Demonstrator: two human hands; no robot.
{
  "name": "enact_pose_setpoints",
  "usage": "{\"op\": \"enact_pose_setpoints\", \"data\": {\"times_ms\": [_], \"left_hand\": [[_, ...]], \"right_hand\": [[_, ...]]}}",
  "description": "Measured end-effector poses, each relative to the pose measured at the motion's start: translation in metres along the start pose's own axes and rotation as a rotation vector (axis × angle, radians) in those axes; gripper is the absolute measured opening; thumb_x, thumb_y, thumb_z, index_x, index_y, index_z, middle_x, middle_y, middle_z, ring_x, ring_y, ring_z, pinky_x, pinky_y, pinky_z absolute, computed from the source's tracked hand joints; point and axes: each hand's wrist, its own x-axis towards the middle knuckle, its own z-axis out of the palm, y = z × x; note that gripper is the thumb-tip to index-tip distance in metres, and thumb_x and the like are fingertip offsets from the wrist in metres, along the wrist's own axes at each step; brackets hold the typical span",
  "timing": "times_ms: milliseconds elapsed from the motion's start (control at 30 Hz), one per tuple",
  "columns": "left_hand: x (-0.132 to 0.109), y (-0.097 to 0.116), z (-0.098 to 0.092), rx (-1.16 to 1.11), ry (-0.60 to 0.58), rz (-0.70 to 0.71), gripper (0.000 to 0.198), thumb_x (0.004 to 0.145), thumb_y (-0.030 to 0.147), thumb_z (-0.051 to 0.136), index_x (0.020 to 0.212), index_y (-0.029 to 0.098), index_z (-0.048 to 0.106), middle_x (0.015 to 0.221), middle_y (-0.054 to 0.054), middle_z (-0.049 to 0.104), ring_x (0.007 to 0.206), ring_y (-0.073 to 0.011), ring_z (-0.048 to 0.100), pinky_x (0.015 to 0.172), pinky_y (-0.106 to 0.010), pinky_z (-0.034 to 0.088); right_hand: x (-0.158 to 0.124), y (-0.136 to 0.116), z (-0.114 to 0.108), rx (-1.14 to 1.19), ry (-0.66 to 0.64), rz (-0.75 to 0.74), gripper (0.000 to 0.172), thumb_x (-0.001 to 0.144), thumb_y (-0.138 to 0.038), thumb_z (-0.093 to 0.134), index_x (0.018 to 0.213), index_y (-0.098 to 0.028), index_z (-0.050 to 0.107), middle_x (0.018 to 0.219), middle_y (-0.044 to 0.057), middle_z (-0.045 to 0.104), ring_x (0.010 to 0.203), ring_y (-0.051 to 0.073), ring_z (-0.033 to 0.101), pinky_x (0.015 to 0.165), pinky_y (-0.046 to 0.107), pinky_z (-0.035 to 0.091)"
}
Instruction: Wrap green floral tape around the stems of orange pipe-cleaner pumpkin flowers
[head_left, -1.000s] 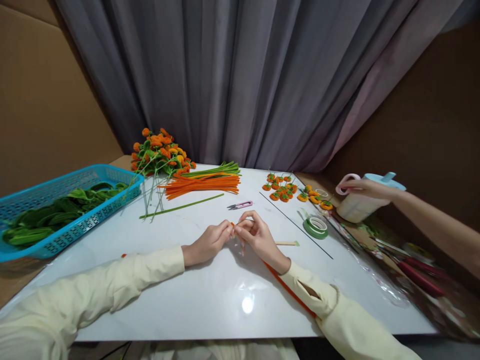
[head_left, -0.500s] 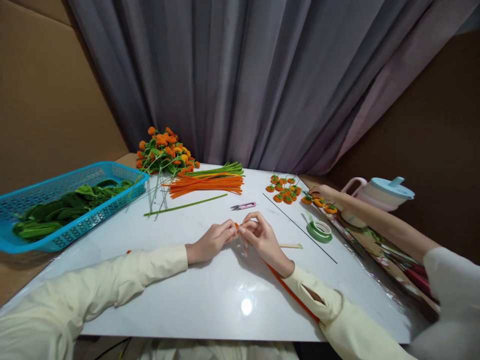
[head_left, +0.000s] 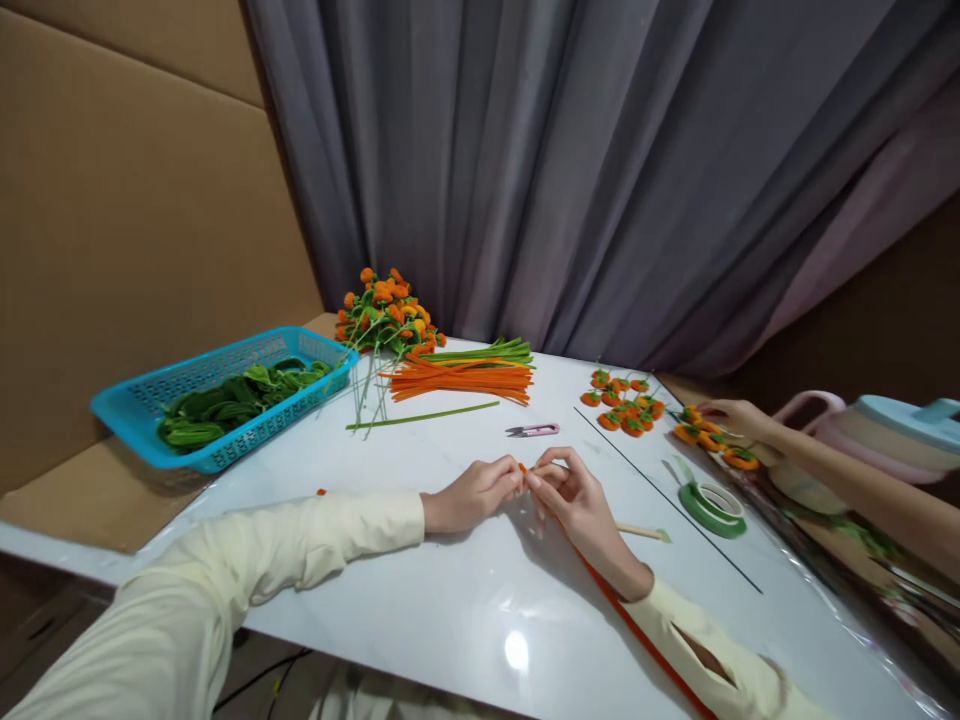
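Observation:
Near the middle of the white table [head_left: 427, 600], my left hand [head_left: 476, 493] is closed in a pinch on an orange pipe cleaner [head_left: 523, 468], whose small end shows at the fingertips. My right hand [head_left: 581, 500] meets it there, thumb and forefinger pinched on the same strip. A long orange length runs below my right wrist toward the front edge. Just beyond my hands lie small pink-handled snips [head_left: 534, 431]. A wooden stick [head_left: 643, 531] with a greenish tip is partly hidden behind my right hand.
Orange [head_left: 461, 379] and green stems lie behind, beside a flower bunch [head_left: 390, 305]. A blue basket [head_left: 217, 458] of leaves stands left. Right are flower heads [head_left: 626, 405], a black rod [head_left: 667, 497], green tape [head_left: 712, 510], a jug [head_left: 885, 440] and another person's hand [head_left: 739, 420].
The view has swung left, so the table contents appear farther right. My hands remain pinched together on the orange strip. The other person's hand is still at the flower heads on the right.

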Motion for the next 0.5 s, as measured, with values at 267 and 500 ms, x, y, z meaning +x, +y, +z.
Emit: {"op": "enact_pose_setpoints", "data": {"times_ms": [267,500], "left_hand": [[0.0006,-0.0033,0.0007,0.083,0.005,0.053,0.021,0.093,0.029,0.031,0.078,0.019,0.041,0.062,0.005,0.04,0.055,-0.0112,0.037,0.056,-0.024,0.031],[0.0014,-0.0035,0.0011,0.122,0.021,0.052,0.022,0.093,0.03,0.031,0.077,0.019,0.041,0.064,0.005,0.042,0.058,-0.0118,0.039,0.058,-0.024,0.032]], "right_hand": [[0.0019,0.0008,0.0,-0.012,-0.001,-0.002,0.034,0.077,-0.041,0.07,0.084,-0.021,0.043,0.066,-0.004,0.062,0.038,0.008,0.049,0.033,0.02,0.045],[0.0022,0.0007,0.0002,-0.016,0.002,-0.009,0.034,0.078,-0.042,0.069,0.085,-0.022,0.043,0.067,-0.003,0.062,0.039,0.009,0.049,0.033,0.021,0.045]]}}
